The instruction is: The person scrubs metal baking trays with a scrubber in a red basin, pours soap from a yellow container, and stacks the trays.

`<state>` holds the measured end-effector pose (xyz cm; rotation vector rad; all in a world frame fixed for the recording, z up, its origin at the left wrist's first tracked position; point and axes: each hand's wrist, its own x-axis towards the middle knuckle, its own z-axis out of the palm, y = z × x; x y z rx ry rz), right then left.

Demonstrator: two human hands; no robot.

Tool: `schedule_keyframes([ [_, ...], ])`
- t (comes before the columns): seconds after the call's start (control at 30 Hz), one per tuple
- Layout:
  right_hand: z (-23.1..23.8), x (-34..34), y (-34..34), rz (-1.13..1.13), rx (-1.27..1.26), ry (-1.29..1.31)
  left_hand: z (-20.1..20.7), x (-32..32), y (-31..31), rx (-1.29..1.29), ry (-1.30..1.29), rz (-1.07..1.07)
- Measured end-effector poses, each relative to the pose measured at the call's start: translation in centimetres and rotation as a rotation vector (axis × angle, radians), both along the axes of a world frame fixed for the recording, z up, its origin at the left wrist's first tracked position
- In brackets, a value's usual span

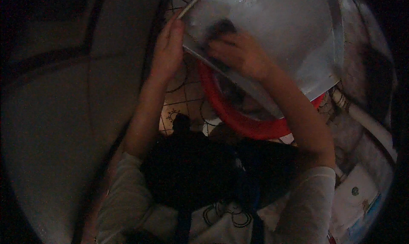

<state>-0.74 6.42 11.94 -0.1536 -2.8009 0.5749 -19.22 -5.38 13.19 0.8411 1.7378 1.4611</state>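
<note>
A large, shiny grey panel (281, 26), apparently metal with raised edges, slants over a red basin (255, 128). My left hand (171, 43) holds the panel's left edge, its fingers close together along the rim. Against the panel's face, near its lower left edge, my right hand (242, 55) presses a dark scrubbing pad (225, 26). The pad is blurred and partly hidden by the fingers. Under the panel, the inside of the basin shows only in part; something dark and indistinct lies in it.
Patterned floor tiles (174, 103) show between my left arm and the basin. A broad pale surface (51, 129) stands close on the left. At the right are a whitish pipe (370, 124) and a white box-like object (355, 195). The light is dim.
</note>
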Motion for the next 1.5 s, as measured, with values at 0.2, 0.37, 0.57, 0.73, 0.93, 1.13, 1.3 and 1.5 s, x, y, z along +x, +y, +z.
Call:
schedule_keyframes([
  [0.2,-1.2,12.8,-0.2,0.229,0.245,-0.322,-0.7,-0.1,0.7,-0.029,-0.051,0.001],
  [0.37,2.0,-1.5,1.5,0.159,0.303,0.100,-2.6,-1.1,1.3,-0.022,-0.137,0.065],
  [0.57,5.2,0.3,9.6,-0.280,0.308,0.083,2.2,-0.4,2.8,-0.001,-0.164,0.135],
  [0.73,2.5,8.6,11.7,-1.033,0.380,0.368,2.5,1.2,4.0,-0.011,-0.281,0.213],
  [0.93,3.5,1.5,2.1,-0.295,0.234,0.046,3.3,2.0,2.7,-0.114,-0.330,0.211],
  [1.13,11.6,-2.0,19.4,-0.666,0.307,0.386,3.6,1.8,3.4,-0.114,-0.238,0.153],
  [1.3,7.7,8.6,18.9,-0.942,0.214,0.412,4.9,-0.3,2.9,-0.292,0.041,-0.064],
  [1.5,1.2,21.8,12.6,-1.598,0.143,0.464,6.0,-3.9,3.8,-0.438,0.851,-0.364],
])
